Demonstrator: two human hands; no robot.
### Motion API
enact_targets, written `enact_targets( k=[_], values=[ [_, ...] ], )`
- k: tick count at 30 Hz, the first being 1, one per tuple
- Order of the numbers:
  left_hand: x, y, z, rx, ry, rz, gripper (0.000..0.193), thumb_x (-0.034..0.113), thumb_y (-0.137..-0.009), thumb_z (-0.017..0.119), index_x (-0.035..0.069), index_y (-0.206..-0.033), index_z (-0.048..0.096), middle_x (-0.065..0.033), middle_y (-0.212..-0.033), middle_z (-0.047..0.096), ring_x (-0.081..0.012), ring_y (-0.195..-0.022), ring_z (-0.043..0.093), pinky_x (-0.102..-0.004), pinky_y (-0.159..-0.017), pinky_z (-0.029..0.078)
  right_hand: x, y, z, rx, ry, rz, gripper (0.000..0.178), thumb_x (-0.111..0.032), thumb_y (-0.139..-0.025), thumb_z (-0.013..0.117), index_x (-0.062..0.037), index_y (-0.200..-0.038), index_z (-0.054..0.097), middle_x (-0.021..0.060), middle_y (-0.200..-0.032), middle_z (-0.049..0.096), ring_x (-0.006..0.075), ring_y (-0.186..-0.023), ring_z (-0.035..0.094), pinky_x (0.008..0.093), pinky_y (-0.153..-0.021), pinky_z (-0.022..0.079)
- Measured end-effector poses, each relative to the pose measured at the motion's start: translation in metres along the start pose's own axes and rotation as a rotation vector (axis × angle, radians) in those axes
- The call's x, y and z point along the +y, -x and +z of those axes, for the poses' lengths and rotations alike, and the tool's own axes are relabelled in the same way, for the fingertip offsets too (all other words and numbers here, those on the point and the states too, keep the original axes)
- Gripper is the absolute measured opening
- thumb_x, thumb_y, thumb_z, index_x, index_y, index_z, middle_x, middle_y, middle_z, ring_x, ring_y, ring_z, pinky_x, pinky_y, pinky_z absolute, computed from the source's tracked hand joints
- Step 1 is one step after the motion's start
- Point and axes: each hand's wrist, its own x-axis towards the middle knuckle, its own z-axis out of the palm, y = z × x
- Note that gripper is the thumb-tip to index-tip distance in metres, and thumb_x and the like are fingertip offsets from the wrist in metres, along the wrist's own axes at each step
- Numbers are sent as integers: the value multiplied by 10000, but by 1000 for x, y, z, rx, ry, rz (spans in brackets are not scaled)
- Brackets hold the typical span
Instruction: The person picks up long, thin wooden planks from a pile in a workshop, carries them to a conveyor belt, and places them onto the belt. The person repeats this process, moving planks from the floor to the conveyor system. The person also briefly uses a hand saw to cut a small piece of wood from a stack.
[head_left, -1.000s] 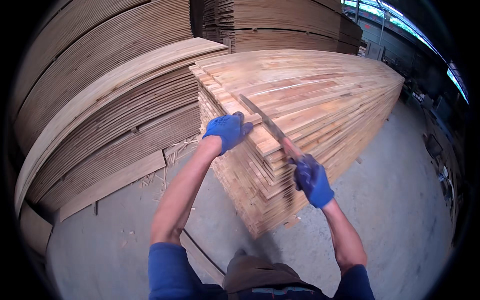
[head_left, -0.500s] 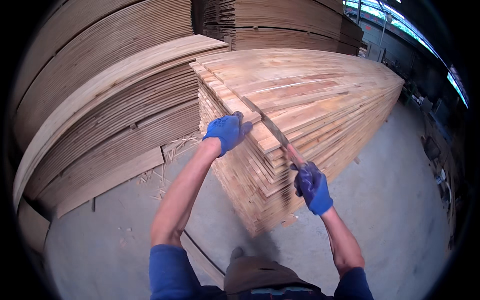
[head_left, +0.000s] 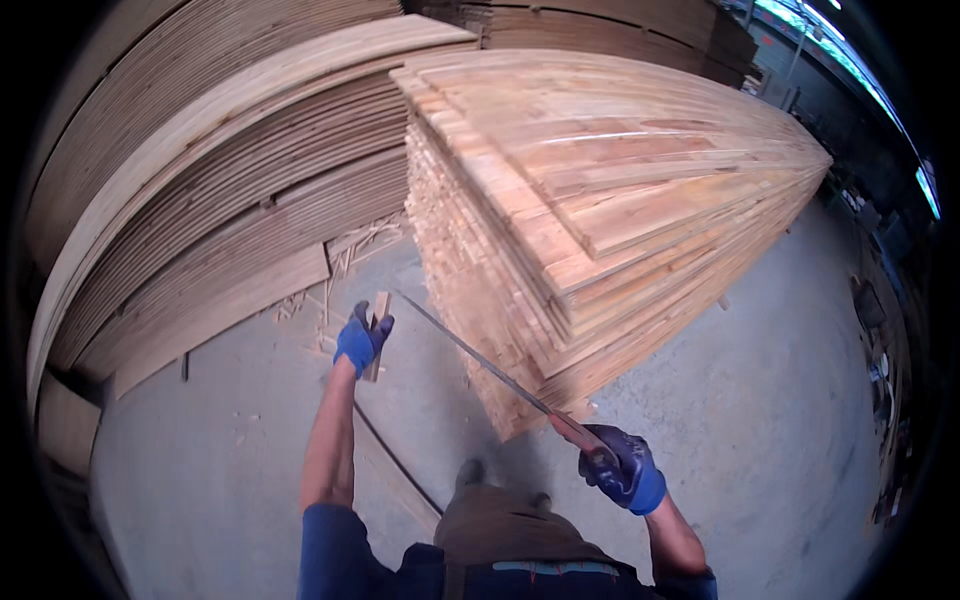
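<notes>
My left hand (head_left: 364,340), in a blue glove, is out over the floor to the left of the stack. Its thumb lies across a short wood strip (head_left: 375,366), which it grips. My right hand (head_left: 622,469), gloved in blue and dark purple, is wrapped round the reddish wooden handle of a long-bladed tool (head_left: 480,360). Its thin metal blade points up and left, in front of the near end of the stacked wood panels (head_left: 640,130). Whether the blade has teeth cannot be made out. The top panels have stepped, uneven edges.
Another tall stack of boards (head_left: 240,150) stands at the left, with more stacks behind. Thin wood scraps (head_left: 345,255) litter the floor between the stacks. A long board (head_left: 395,465) lies on the floor by my feet. Assorted items line the far right.
My left hand has left the panel edge and moved down and left, now with a wood strip. My right hand has drawn the blade off the stack, down toward me.
</notes>
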Motion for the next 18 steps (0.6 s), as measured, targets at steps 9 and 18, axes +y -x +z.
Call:
enact_targets(
  k=[9,18],
  values=[
    [-90,176,61,-1171,1125,-839,501,422,-960,524,39,-1283,535,-115,-1191,635,-277,-937,667,-403,-795,537,145,-27,145,-197,202,258,337,-297,-917,583,-43,-1140,590,185,-951,656,359,-874,654,443,-736,516],
    [4,250,112,-935,1753,-780,661,568,-921,501,26,-1300,491,-152,-1201,611,-261,-1025,619,-396,-893,497,166,-83,194,-310,458,-84,422,-331,-848,579,-38,-1150,611,208,-1014,648,376,-908,630,446,-811,497]
  ],
)
